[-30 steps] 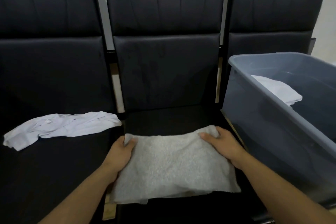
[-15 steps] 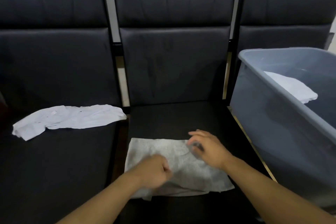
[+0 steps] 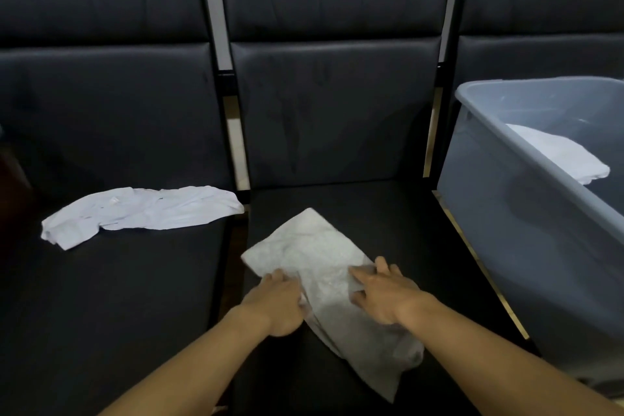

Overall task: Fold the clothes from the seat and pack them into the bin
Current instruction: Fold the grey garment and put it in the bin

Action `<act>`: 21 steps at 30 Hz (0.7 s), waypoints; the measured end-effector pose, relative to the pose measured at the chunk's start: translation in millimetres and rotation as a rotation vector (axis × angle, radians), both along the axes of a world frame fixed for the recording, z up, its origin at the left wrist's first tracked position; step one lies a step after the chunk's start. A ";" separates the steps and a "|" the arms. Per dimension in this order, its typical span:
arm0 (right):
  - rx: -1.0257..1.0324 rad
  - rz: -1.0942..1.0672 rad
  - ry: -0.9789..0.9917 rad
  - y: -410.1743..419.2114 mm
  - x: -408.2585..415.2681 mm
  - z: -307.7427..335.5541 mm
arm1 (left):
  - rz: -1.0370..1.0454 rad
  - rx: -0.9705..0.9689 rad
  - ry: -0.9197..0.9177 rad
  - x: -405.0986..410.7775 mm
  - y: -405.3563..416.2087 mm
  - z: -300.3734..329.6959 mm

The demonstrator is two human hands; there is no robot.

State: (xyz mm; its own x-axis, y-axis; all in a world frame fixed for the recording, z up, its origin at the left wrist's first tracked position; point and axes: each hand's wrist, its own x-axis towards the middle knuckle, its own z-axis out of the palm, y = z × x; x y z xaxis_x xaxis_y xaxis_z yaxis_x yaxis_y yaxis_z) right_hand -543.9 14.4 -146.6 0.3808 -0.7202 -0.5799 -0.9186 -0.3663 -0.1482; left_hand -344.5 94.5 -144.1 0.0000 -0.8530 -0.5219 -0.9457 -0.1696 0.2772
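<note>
A grey towel [image 3: 317,257] lies slantwise on the middle black seat, partly folded, its far corner pointing away from me. My left hand [image 3: 278,302] grips the towel's left edge with curled fingers. My right hand [image 3: 383,295] pinches a fold of it on the right side, thumb on top. A crumpled white garment [image 3: 141,213] lies on the left seat. The grey plastic bin [image 3: 499,219] stands on the right seat, with a folded white garment [image 3: 557,155] inside.
Three black padded seats [image 3: 101,297] stand in a row with high backrests. Narrow gaps with metal frame parts separate them. The bin's near wall stands close to the right of my right forearm.
The towel has turned from lying square to lying slantwise and looks narrower. Both hands moved from its far corners to its near middle and now hold it there.
</note>
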 end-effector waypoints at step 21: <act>0.212 -0.569 -0.294 -3.2 -9.5 -14.3 | 0.534 -0.211 0.211 -7.0 -10.1 -42.9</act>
State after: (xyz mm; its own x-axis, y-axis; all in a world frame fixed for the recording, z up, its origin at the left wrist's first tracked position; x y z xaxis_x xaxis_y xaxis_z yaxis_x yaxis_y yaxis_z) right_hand -553.4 11.2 -160.9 0.1396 -0.7373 -0.6610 -0.8702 0.2272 -0.4373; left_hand -351.6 84.4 -186.9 0.3710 -0.8485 -0.3774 -0.6660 -0.5264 0.5286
